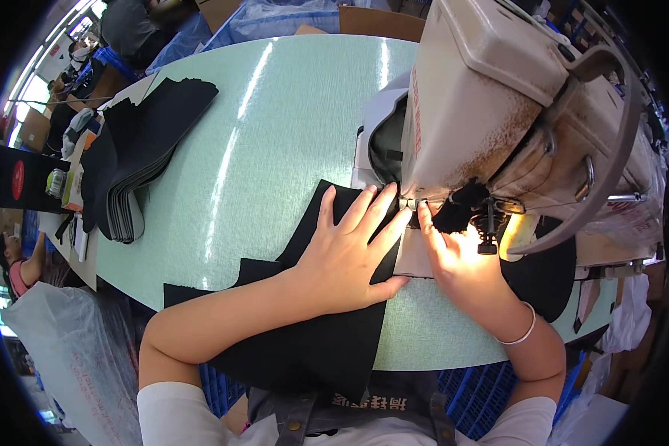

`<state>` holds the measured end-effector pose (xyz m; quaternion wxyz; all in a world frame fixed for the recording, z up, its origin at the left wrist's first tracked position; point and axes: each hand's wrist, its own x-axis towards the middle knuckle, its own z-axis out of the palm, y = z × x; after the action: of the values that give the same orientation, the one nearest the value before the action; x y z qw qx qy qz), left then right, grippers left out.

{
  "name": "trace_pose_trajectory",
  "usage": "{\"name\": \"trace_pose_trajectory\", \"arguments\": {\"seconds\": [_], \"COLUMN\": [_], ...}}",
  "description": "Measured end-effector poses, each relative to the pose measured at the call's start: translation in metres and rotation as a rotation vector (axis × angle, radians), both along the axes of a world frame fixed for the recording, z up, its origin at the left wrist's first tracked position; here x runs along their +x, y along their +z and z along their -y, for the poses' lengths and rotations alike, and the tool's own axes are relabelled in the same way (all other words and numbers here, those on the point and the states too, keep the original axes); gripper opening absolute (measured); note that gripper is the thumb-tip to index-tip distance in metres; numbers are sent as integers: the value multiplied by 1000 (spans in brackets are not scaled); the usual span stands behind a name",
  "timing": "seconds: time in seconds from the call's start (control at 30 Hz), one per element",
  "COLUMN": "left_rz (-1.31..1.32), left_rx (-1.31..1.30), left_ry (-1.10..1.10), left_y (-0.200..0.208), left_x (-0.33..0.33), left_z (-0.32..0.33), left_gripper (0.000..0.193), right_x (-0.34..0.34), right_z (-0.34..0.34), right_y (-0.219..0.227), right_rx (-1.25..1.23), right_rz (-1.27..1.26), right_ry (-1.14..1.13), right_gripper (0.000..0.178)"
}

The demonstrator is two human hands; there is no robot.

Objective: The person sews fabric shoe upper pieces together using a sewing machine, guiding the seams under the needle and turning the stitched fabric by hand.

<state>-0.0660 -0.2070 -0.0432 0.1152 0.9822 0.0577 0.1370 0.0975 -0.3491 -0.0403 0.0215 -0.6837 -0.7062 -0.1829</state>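
Observation:
A large black fabric piece point(305, 342) lies across the pale green table under my left forearm and runs up to the sewing machine point(468, 97). My left hand point(346, 253) rests flat on this fabric with its fingers spread, their tips close to the needle area. My right hand point(457, 260) is beside the machine's lit work spot, its index finger stretched toward the needle area. The other fingers of that hand are curled and partly hidden by glare and the machine's parts. Another black fabric part point(550, 275) shows to the right of my right wrist.
At the far left of the table point(275, 119) stands a stack of black cut fabric pieces point(141, 149). Blue bins lined with plastic point(282, 26) stand behind the table. A clear plastic bag point(67, 357) hangs at the left edge. Other people sit in the left background.

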Motion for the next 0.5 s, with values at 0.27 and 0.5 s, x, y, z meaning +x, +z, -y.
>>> {"name": "trace_pose_trajectory", "arguments": {"seconds": [0.27, 0.5], "left_rz": [7, -35], "left_rx": [-48, -31], "left_ry": [2, -10], "left_y": [0, 1], "left_x": [0, -1], "left_z": [1, -2], "left_gripper": [64, 77], "right_x": [6, 7], "right_z": [-6, -7], "right_y": [-4, -4], "right_rx": [-64, -55], "right_rz": [-272, -436], "right_ry": [-57, -95], "right_gripper": [54, 56]}}
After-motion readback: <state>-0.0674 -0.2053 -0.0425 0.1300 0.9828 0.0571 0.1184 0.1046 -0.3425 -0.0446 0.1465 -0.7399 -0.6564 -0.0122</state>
